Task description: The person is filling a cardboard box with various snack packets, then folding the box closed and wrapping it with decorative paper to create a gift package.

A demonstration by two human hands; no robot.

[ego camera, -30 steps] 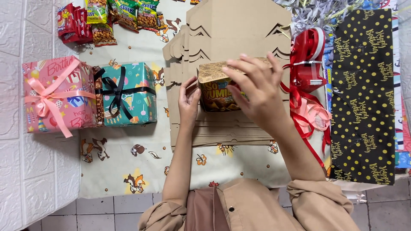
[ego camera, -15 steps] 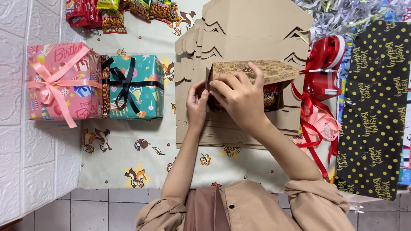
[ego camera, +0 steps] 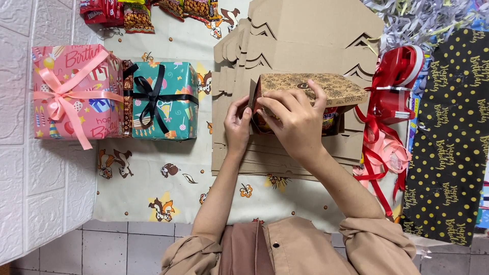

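A small brown patterned cardboard box with snack packets showing inside sits on a stack of flat brown cardboard blanks. My right hand lies over the box's front, fingers curled on its lid edge. My left hand pinches the box's left flap. Both hands hold the box.
A pink wrapped gift with a pink ribbon and a teal gift with a black bow stand at the left. Snack packets lie at the top. Red and pink ribbon rolls and black dotted wrapping paper lie at the right.
The box has come down from being held up in the hands onto the cardboard stack, and its lid has swung over the top. Both hands shifted to its left front side.
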